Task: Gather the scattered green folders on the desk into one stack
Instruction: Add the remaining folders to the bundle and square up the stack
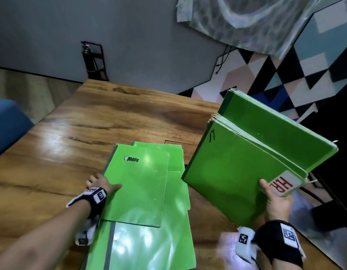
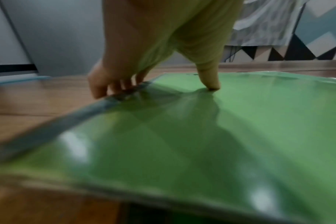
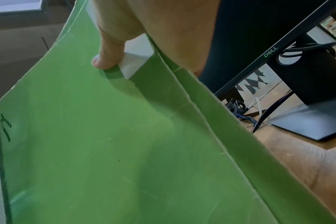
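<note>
Several green folders lie overlapping on the wooden desk (image 1: pixel 114 117). The top folder (image 1: pixel 141 184) carries a small scribbled mark. My left hand (image 1: pixel 102 185) grips its left spine edge, thumb (image 2: pixel 209 78) pressed on the cover and fingers (image 2: pixel 113 87) curled round the grey spine. Under it lie a folder (image 1: pixel 174 193) shifted right and a grey-spined folder (image 1: pixel 145 248) nearest me. My right hand (image 1: pixel 274 197) holds a bundle of several green folders (image 1: pixel 244 168) tilted above the desk's right side, thumb (image 3: pixel 107 56) on the front cover beside a white "HR" label (image 1: pixel 283 185).
A dark Dell monitor (image 3: pixel 290 50) with its stand and cables stands on the desk to the right. A blue chair (image 1: pixel 6 123) sits at the left. The far half of the desk shows bare wood. A fire extinguisher (image 1: pixel 90 59) stands by the grey wall.
</note>
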A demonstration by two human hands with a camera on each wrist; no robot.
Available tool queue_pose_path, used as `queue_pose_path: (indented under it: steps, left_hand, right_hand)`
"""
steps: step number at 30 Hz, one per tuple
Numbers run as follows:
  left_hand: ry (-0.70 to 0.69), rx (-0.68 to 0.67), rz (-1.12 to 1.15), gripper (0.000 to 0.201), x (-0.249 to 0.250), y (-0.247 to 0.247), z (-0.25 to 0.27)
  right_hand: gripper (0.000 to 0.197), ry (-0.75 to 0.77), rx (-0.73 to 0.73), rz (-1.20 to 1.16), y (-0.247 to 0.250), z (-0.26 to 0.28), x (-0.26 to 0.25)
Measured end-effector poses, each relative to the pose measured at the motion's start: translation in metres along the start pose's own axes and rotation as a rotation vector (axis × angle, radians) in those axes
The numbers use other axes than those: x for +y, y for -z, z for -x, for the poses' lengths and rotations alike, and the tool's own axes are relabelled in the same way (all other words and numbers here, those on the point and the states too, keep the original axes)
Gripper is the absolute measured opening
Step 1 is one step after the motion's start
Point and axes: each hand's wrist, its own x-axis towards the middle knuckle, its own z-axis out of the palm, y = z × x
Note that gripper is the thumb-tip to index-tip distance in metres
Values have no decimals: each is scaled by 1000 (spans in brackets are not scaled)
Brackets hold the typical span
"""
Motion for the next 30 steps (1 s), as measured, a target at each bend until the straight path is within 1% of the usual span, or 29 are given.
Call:
queue_pose_path:
  steps: [1,2,3,4,6,8,9,10,11,12,14,15,16,18,19,21,22,24,25,26,28,29,30]
  left_hand:
    - [-8,-9,2,98,-5,4,-2]
    - [-22,-18,5,93,-1,7,-2]
    - [-34,-31,-5,86,2,8,-2]
    - [-54,-43,-26,78,8,8,1]
    - [-93,-73,-55,68,21,1,11]
    - [-105,-107,-17,72,32,-10,20]
    - [-89,-122,23,76,36,-15,24]
    - [-70,-126,60,80,39,-18,27]
    - [-49,-124,94,83,40,-20,29]
    - [-35,-121,118,83,40,-21,30]
    - [-24,-110,183,80,39,-24,31]
    - [-24,-94,230,79,38,-26,31]
    - [-26,-73,283,77,37,-26,32]
    - [-21,-34,371,77,37,-27,35]
    - [-22,-29,387,77,38,-27,36]
    - [-47,-37,377,71,41,-25,39]
    - [-63,-36,396,68,43,-24,40]
    - [-97,-66,520,70,45,-21,42]
    - [-124,-99,594,71,45,-21,41]
    - [-152,-134,656,70,44,-21,42]
    - [-176,-206,733,69,42,-20,45]
    - [-193,-224,751,69,40,-20,44]
    - [-219,-220,769,68,38,-18,44]
  right_hand:
    - [36,-18,-4,2,-1,3,-1]
    - [27,-29,3,2,-2,4,-4]
    - [29,-14,12,10,-1,2,-3]
    - [38,1,12,22,-1,2,-3]
    - [53,-23,2,27,-3,6,-3]
    - [70,-16,13,25,-3,9,-3]
    - [68,-20,-6,20,-5,11,-4]
    - [56,-31,-19,26,-6,13,-6]
    - [42,-12,-1,46,-6,14,-6]
    - [37,-1,15,57,-4,12,-5]
    - [57,0,17,17,-4,10,-2]
    - [61,-1,37,32,-4,11,-5]
    - [56,-13,35,45,-4,10,-5]
    - [31,-50,31,60,-4,10,-7]
    - [30,-42,50,75,-4,10,-7]
    - [49,-18,49,63,-4,11,-7]
    - [51,-26,42,60,-4,12,-8]
    - [33,-50,44,103,-5,13,-11]
    - [28,-49,54,112,-5,14,-12]
    - [33,-49,39,99,-4,16,-13]
    - [55,-26,34,80,-5,16,-13]
    - [62,-21,37,85,-5,16,-12]
    - [64,-32,27,72,-4,14,-12]
